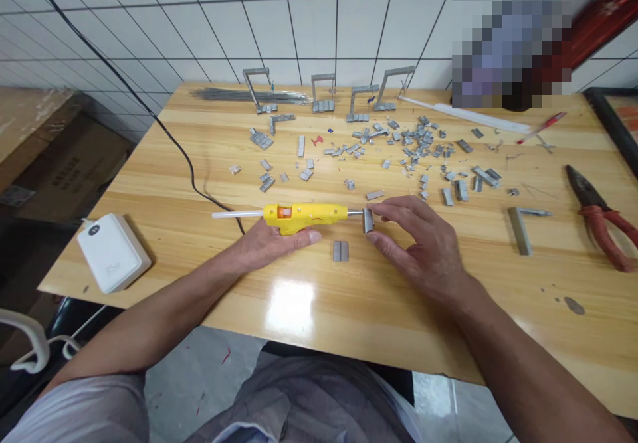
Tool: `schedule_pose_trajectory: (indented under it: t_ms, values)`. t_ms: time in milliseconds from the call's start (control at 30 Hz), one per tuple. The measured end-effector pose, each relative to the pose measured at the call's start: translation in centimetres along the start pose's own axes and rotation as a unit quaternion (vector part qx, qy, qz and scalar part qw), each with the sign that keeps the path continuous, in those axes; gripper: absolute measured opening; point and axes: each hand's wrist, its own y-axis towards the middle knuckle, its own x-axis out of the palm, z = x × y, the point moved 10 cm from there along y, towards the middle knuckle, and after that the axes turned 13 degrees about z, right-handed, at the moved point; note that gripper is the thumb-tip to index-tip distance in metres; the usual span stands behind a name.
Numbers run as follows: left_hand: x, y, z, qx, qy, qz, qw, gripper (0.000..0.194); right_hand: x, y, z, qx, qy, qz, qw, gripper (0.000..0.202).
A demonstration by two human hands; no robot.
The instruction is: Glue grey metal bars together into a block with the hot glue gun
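My left hand [272, 240] is wrapped round a yellow glue gun [319, 214], with a white glue stick [236, 215] poking out of its back end. The gun's metal nozzle points right and meets, or nearly meets, a small grey block [368, 220]. That block is pinched between the thumb and fingers of my right hand [423, 247]. Two small grey pieces [341, 252] lie side by side on the table just below the nozzle. Whether any glue is on the block cannot be made out.
Many loose grey pieces [421, 139] are scattered behind my hands. Four small grey frames [323, 91] stand near the tiled wall. Red-handled pliers [601, 220] and an L-shaped piece [520, 232] lie right; a white power bank [113, 252] and black cable [174, 143] are left.
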Motion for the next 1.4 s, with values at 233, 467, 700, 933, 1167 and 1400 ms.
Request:
schedule_pose_trajectory:
  t_ms: [233,467,700,933,1167,1400]
  values:
    - [0.01,-0.05,0.21,-0.002,0.008,0.0,1.0,0.031,0.0,-0.01,0.11,0.008,0.005,-0.004,1.0,0.036]
    - [0.15,-0.02,0.25,0.003,0.005,-0.009,1.0,0.032,-0.01,-0.04,0.05,0.003,0.001,-0.002,1.0,0.034]
    - [0.11,-0.1,0.01,-0.001,0.008,-0.006,1.0,0.039,-0.04,-0.06,0.01,-0.002,0.0,0.001,1.0,0.034]
    - [-0.01,-0.04,-0.08,-0.005,0.009,0.0,1.0,0.033,0.01,-0.06,0.04,0.001,0.005,0.002,1.0,0.034]
    - [-0.07,0.01,-0.22,-0.008,0.009,0.003,1.0,0.033,-0.01,-0.07,0.01,-0.001,0.009,0.004,1.0,0.033]
    - [0.08,-0.17,-0.23,-0.016,-0.004,-0.005,1.0,0.032,0.03,-0.13,0.14,0.001,0.005,0.002,1.0,0.035]
